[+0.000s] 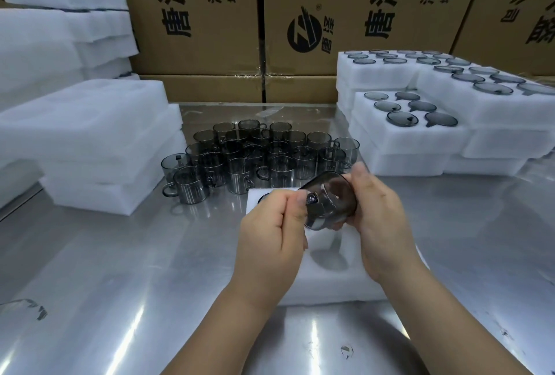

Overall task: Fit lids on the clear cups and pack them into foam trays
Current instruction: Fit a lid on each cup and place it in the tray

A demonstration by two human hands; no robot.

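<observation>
A smoky clear cup [330,200] lies tilted on its side in the air, held between both hands above a white foam tray [327,281] with round pockets. My right hand [378,218] grips the cup's body from the right. My left hand [276,224] pinches a small dark part [312,199] at the cup's left side, probably its handle or a lid knob. Several more smoky cups [258,158] with handles stand grouped on the steel table behind. Grey lids [402,117] sit in foam trays at the right.
Stacked white foam trays [90,140] stand at the left, more foam [54,32] behind them. Foam stacks holding lids [492,86] fill the back right. Brown printed cartons [210,14] wall off the back. The steel table [120,284] reflects light in front.
</observation>
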